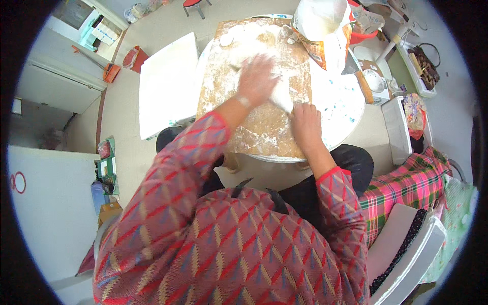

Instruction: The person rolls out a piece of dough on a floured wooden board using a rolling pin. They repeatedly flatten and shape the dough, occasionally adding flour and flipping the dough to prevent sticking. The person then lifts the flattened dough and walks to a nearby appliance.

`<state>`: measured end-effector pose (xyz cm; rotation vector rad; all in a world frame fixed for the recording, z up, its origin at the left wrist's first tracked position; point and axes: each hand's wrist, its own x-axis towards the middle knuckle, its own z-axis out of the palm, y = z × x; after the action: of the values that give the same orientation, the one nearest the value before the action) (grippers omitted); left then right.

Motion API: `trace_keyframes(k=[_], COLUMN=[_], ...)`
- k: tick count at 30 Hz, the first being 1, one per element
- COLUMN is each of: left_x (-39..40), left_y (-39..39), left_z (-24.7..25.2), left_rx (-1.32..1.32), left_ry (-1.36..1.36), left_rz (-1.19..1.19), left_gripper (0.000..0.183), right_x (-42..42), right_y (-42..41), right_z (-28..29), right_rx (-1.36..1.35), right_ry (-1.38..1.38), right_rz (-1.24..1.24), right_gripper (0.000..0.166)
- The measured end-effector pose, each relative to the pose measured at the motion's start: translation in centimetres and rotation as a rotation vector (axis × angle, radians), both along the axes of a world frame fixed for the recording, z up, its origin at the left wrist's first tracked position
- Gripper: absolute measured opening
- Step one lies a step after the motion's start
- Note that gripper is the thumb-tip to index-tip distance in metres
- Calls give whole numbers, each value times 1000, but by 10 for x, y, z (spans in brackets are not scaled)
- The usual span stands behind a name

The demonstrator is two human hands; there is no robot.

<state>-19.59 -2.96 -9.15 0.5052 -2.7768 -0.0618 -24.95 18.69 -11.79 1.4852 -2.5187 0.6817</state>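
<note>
A roll of white dough (281,95) lies diagonally across a floured wooden board (263,131). It appears wrapped around a rolling pin (235,68), whose thin darker end pokes out at the upper left. My left hand (256,79), blurred by motion, rests palm down over the middle of the roll and hides part of it. At the lower right end my right hand (307,124) curls its fingers around what seems to be the pin's other end. Flour (253,36) coats the far half of the board. One small dough piece (226,40) sits near its far left corner.
Under the board stands a round white table (339,110). A cleaver (362,82) lies at its right edge, near an open flour bag (331,49) with a white bowl (320,21). To the left is a white foam slab (167,87). A plaid cloth (404,187) lies at right.
</note>
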Motion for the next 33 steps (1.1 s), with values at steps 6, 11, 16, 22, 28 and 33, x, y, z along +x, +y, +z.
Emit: trace_keyframes(k=[6,11,16,22,28,33], left_x=[116,-5,20,108,-17,-42], left_y=[12,-66,-18,59,1,40], left_z=[-18,-10,3,0,-9,24], left_rx=[150,110,-77,90,89,-49], left_ry=[-214,137,131,-138,71,132], left_rz=[69,190,51,-5,18,-59], left_gripper=[65,72,70,67,65,67], right_x=[21,-29,-39,38,-9,-25], right_y=[32,-22,-36,21,-14,-25], right_z=[-3,0,-9,-11,-7,-9], right_rx=[82,1,-23,-14,-13,51], right_ry=[16,109,86,-8,28,-22], right_rz=[274,131,70,218,70,-98], right_gripper=[30,31,29,26,30,23])
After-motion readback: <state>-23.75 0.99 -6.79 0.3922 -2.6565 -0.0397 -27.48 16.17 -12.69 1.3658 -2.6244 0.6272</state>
